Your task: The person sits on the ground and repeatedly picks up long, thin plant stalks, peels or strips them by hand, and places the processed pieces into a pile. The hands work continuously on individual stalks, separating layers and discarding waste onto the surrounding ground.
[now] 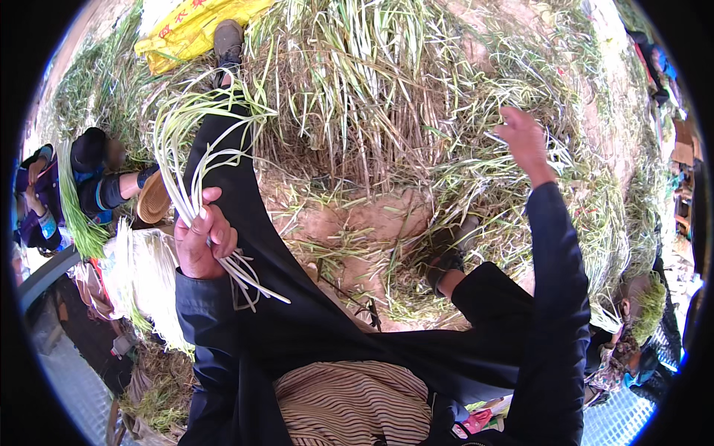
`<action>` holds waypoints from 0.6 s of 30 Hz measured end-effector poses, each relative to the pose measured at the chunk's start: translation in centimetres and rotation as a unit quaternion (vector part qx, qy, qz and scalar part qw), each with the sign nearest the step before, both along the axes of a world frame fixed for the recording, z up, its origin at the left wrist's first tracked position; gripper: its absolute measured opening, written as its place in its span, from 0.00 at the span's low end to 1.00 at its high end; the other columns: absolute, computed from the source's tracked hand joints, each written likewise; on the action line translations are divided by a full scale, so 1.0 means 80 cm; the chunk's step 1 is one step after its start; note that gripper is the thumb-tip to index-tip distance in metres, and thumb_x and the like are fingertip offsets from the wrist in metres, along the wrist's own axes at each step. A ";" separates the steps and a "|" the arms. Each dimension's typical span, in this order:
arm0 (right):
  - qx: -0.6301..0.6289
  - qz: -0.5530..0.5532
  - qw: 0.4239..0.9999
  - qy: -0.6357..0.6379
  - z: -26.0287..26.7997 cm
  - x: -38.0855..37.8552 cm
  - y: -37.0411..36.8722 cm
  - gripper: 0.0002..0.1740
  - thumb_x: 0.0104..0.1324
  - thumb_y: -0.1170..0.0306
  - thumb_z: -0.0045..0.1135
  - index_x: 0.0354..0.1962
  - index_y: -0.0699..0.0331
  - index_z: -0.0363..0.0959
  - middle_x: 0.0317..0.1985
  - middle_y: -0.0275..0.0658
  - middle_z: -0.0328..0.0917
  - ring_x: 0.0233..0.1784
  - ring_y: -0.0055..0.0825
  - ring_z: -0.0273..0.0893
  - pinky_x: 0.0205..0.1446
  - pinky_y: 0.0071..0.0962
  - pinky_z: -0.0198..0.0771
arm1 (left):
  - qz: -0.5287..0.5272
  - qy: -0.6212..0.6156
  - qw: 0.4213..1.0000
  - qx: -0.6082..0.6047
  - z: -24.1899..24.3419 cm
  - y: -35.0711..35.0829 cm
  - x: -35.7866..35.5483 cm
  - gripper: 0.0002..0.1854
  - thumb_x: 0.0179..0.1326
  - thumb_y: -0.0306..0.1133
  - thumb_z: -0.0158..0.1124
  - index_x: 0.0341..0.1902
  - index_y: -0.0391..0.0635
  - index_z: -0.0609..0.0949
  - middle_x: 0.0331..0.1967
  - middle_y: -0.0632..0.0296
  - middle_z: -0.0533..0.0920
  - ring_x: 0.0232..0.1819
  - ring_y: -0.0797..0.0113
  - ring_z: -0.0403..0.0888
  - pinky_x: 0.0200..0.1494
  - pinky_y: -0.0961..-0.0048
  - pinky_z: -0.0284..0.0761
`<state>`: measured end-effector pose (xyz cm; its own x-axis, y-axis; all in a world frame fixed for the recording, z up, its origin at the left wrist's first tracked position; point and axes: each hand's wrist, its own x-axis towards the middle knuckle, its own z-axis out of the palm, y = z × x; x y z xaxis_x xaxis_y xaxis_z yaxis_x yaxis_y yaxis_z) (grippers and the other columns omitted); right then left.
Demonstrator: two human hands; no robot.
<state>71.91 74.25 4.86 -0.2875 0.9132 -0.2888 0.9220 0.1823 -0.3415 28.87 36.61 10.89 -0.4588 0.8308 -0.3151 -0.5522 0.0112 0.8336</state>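
Observation:
My left hand (205, 237) grips a small bunch of long, pale green-white leafy stems (181, 161), which look like blanched chives. Their upper ends curl over above my thigh, and the cut white ends stick out below the fist. Off to the right, my right hand (523, 136) is raised above scattered leaves, blurred, with its fingers bent. A pale sliver shows by its fingertips; whether it is held cannot be told. Ahead of me, between my feet, lies a large heap of long green and dried leaves (357, 95).
A yellow plastic sack (201, 30) lies beyond my left shoe (228, 39). On the left sits a person (92, 178) near a long green bundle (78, 206); white stems (153, 279) are piled closer to me. Another person (613, 357) is at the lower right. Loose trimmings (558, 234) litter the ground.

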 end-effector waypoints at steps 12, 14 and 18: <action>-0.068 0.003 0.997 0.045 -0.082 -0.276 -0.189 0.49 0.67 0.47 0.62 0.75 0.64 0.52 0.62 0.55 0.70 0.63 0.48 0.72 0.67 0.45 0.72 | -0.002 0.004 1.000 -0.007 0.011 0.014 0.005 0.21 0.70 0.39 0.66 0.58 0.36 0.78 0.18 0.69 0.72 0.11 0.81 0.57 0.15 0.80 0.54; -0.042 -0.034 0.994 0.093 -0.104 -0.290 -0.232 0.41 0.65 0.56 0.66 0.69 0.64 0.60 0.53 0.49 0.76 0.53 0.43 0.78 0.58 0.41 0.76 | -0.006 0.007 1.000 -0.015 0.009 0.015 0.005 0.21 0.70 0.39 0.66 0.58 0.37 0.78 0.18 0.69 0.71 0.11 0.81 0.57 0.15 0.80 0.54; -0.118 -0.130 0.954 0.242 -0.124 -0.299 -0.248 0.24 0.60 0.69 0.68 0.52 0.64 0.72 0.39 0.39 0.80 0.39 0.33 0.79 0.44 0.36 0.76 | -0.010 0.000 1.000 -0.018 0.010 0.014 0.003 0.19 0.72 0.37 0.63 0.59 0.37 0.78 0.18 0.68 0.71 0.12 0.81 0.57 0.16 0.79 0.53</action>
<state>47.98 54.39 -5.10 -0.2113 0.8976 -0.3868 0.6501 -0.1665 -0.7414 29.10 37.77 11.66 -0.4417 0.8281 -0.3452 -0.5521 0.0524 0.8321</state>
